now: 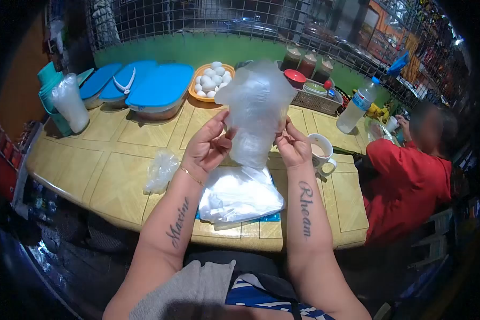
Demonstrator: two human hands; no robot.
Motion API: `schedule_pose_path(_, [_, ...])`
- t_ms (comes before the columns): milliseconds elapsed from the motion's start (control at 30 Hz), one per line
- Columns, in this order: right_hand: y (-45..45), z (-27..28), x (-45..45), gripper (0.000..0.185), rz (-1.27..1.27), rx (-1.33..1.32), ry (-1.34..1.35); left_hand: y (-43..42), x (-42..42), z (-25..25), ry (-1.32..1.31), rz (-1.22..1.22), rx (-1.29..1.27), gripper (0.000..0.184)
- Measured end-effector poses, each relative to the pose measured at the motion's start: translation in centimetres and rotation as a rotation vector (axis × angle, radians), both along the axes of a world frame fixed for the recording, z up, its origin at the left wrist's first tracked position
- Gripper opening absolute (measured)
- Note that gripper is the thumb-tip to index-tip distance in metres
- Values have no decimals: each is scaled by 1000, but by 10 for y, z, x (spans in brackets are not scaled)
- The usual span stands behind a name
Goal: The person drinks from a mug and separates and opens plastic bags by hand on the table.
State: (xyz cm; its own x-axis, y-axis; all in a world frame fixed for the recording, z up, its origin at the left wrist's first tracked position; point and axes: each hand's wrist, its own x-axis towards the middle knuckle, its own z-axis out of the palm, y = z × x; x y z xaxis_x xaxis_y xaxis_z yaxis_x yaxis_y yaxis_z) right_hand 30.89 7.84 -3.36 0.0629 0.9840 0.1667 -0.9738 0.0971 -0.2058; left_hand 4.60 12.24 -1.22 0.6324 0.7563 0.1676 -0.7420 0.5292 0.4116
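A translucent plastic bag (255,114), puffed out and wide at the top, is held upright between my two hands. My left hand (210,143) pinches its left edge between thumb and fingers. On its right edge, my right hand (293,145) does the same. Under the bag, a stack of flat clear plastic bags (240,196) lies on the yellow table (109,168), with something blue beneath it. A crumpled clear plastic bag (161,170) rests left of my left forearm. Close to my right hand stands a white mug (320,152) with a light brown drink.
Blue-lidded containers (160,85), a teal jug (52,88) and an orange basket of eggs (209,80) stand along the back. A water bottle (357,106) and a basket with jars (317,100) are at right. A person in red (408,181) sits at the right edge.
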Motion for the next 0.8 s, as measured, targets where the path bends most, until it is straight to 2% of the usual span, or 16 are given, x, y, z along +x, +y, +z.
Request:
schedule_pose_path(167, [-1, -26, -5, 33, 25, -6, -106, 12, 6, -19, 114, 20, -50, 35])
schedule_pose_path(233, [2, -30, 2, 36, 40, -26, -197, 12, 8, -29, 274, 67, -44, 37])
schedule_pose_path(267, [10, -45, 12, 38, 124, 19, -205, 12, 9, -32, 353, 90, -35, 38])
schedule_pose_path(300, [4, -45, 10, 37, 97, -73, -292, 11, 10, -35, 430, 113, -25, 39])
schedule_pose_path(400, [-13, -28, -12, 38, 10, -347, -523, 2, 14, -30, 899, 128, 154, 43])
schedule_pose_path(500, [-12, -29, -8, 37, 49, -298, -715, -5, 17, -24, 956, 176, 224, 42])
schedule_pose_path(600, [-7, -31, 0, 39, -213, -387, -1041, 0, 17, -28, 959, 560, 363, 41])
schedule_pose_path(700, [-17, -7, -15, 40, -475, -241, -743, -2, 3, -13, 698, 466, 277, 44])
schedule_pose_path(733, [-20, 2, -23, 41, -466, -186, -707, -6, 4, -7, 677, 433, 386, 47])
schedule_pose_path(800, [-26, 9, -34, 45, -382, -140, -992, -11, 13, -12, 684, 401, 523, 48])
